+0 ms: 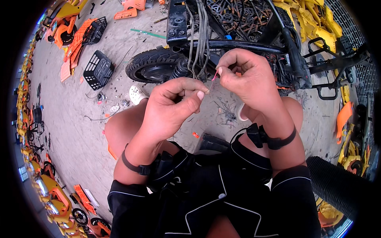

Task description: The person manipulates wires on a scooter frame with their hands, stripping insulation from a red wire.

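My left hand [174, 105] pinches the lower end of a thin strand [212, 82], apparently wire, between thumb and index finger. The pinkish-red upper part of the strand [215, 76] is in the pinch of my right hand [248, 81]. Just beyond my hands, a bundle of grey cables [200, 37] hangs over a black vehicle frame [250, 47], beside a coiled shock absorber [180, 68] and a black-tyred wheel [149, 63].
A black basket [98, 69] and small debris lie on the concrete floor [71, 119]. Orange panels [75, 47] lie at the left, yellow panels [317, 27] at the right. Rows of yellow scooters [51, 194] line the left edge. A ribbed black cushion-like object [335, 186] is beside me.
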Demonstrator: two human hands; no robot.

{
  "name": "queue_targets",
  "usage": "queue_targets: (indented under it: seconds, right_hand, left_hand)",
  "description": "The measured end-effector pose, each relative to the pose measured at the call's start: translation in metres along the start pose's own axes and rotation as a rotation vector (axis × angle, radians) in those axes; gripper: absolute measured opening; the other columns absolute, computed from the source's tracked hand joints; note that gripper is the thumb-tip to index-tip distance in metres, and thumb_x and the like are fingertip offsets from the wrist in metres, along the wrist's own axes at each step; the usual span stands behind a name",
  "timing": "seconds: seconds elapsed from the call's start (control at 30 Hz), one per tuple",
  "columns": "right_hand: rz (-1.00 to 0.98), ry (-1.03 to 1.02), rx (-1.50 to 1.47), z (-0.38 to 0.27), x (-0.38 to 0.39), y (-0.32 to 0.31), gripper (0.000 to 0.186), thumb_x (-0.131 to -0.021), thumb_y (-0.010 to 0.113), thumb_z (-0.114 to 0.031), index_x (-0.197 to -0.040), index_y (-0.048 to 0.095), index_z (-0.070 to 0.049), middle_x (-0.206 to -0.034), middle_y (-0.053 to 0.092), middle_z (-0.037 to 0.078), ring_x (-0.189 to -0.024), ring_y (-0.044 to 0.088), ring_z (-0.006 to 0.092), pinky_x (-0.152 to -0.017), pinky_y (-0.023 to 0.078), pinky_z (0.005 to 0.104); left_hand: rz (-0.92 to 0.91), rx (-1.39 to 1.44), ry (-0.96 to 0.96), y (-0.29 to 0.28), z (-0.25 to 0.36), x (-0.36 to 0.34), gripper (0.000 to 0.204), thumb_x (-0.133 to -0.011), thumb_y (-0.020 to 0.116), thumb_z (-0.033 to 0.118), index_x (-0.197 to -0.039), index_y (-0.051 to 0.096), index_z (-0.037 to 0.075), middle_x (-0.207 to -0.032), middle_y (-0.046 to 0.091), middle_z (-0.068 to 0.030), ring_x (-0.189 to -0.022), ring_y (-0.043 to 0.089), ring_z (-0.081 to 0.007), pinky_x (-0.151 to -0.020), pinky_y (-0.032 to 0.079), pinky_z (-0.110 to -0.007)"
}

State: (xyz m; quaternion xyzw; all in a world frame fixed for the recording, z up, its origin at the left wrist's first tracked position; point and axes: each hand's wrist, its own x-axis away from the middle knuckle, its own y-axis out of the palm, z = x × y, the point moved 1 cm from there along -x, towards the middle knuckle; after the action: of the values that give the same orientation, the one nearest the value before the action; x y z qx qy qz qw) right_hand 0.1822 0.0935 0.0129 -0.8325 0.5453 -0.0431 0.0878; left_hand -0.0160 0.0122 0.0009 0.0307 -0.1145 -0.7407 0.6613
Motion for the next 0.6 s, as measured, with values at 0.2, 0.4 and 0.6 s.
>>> queue_targets:
  seconds: [0.2,0.4,0.6]
  right_hand:
    - [0.007,-0.005,0.019,0.0008,0.0001,0.0,0.008,-0.085,0.077,-0.006,-0.089,0.071,-0.001,-0.077,0.071,0.0,-0.068,0.06,0.0027,-0.061,0.049,0.0216]
    - [0.009,0.003,0.014,0.0018,-0.0002,-0.0001,0.008,-0.086,0.076,-0.006,-0.089,0.071,-0.001,-0.078,0.072,0.001,-0.067,0.061,0.0031,-0.06,0.05,0.0219]
    - [0.014,0.015,-0.004,0.0004,-0.0005,0.0008,0.007,-0.087,0.075,-0.006,-0.088,0.07,-0.001,-0.079,0.073,0.002,-0.068,0.063,0.0042,-0.061,0.051,0.022]
  left_hand:
    - [-0.02,-0.015,0.001,-0.0007,-0.0002,0.0005,0.01,-0.097,0.07,0.005,-0.105,0.073,0.002,-0.072,0.061,0.0037,-0.067,0.056,-0.004,-0.06,0.043,-0.021]
    - [-0.029,0.003,0.009,-0.0011,-0.0017,0.0008,0.01,-0.097,0.07,0.004,-0.106,0.073,0.002,-0.074,0.063,0.0027,-0.068,0.056,-0.0038,-0.06,0.043,-0.021]
    - [-0.024,-0.013,0.014,0.0011,0.0001,0.0015,0.01,-0.097,0.07,0.005,-0.106,0.073,0.002,-0.074,0.063,0.0025,-0.068,0.056,-0.004,-0.061,0.043,-0.021]
